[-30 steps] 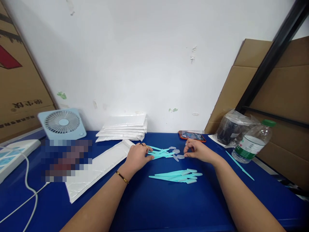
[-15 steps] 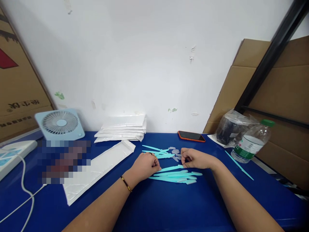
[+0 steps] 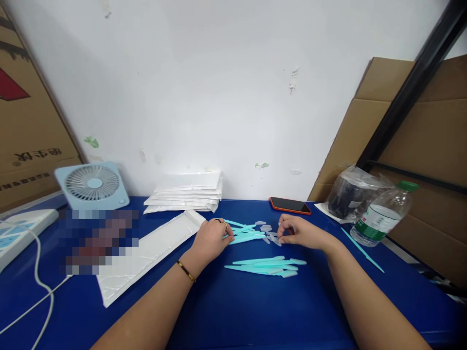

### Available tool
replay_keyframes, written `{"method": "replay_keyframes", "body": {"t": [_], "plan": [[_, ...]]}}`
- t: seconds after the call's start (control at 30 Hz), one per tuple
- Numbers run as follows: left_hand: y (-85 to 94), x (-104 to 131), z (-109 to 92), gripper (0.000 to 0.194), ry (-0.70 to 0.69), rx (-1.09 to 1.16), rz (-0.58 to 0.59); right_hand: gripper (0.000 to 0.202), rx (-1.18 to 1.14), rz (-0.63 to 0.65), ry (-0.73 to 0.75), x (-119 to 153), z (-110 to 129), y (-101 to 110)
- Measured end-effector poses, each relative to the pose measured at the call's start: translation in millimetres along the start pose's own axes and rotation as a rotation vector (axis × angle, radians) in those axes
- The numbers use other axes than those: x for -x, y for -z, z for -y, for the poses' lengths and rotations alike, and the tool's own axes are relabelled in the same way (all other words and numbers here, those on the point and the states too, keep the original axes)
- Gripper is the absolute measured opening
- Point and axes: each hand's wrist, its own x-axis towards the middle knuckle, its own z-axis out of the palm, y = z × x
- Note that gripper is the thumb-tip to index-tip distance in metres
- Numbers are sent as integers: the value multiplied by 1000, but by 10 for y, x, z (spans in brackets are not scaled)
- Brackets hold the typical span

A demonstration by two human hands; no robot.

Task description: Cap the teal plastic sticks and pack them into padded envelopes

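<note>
Bearing teal sticks (image 3: 260, 267): blue tabletop (image 3: 255, 311), seemingly against white wall (image 3: 219, 97).

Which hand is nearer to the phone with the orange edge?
The right hand is nearer, just in front of the phone. The left hand is farther, well to the phone's left and also in front.

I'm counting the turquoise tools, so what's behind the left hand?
Some of the farther turquoise tools run in behind the left hand; their other ends show near the clear pieces. The covered ends, and how many there are, cannot be seen.
</note>
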Motion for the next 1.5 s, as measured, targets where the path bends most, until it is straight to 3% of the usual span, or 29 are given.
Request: {"method": "replay_keyframes", "body": {"t": [0.13, 0.33, 0.47, 0.6, 0.67, 0.83, 0.97, 1.13, 1.23, 1.37, 1.5], "plan": [[-38, 67, -122, 21, -110, 125, 125, 25, 9, 216, 55, 13, 84, -50], [-87, 99, -194, 21, -161, 149, 226, 19, 26, 244, 115, -28, 126, -143], [-72, 49, -108, 19, -71, 118, 170, 17, 35, 147, 91, -22, 122, -99], [8, 9, -3, 16, 67, 38, 16, 23, 43, -72, 7, 6, 73, 8], [40, 9, 3, 19, 90, 40, -32, 26, 39, -88, -42, 58, 41, 78], [4, 46, -92, 19, -10, 115, 25, 25, 68, 249, -128, 210, -21, 165], [-72, 67, -150, 28, -93, 173, 53, 15, 66, 330, -77, 177, -2, 64], [-132, 62, -143, 26, -187, 162, 89, 7, 59, 173, 69, 52, 132, -83], [-141, 47, -116, 19, -166, 84, 93, 7, 81, 94, 98, 19, 176, -102], [-112, 28, -97, 22, -117, 60, 21, 5, 109, -10, 90, 12, 169, -82], [-80, 6, -86, 18, -108, 37, 9, 7, 97, -39, 108, -18, 143, -93]]}}
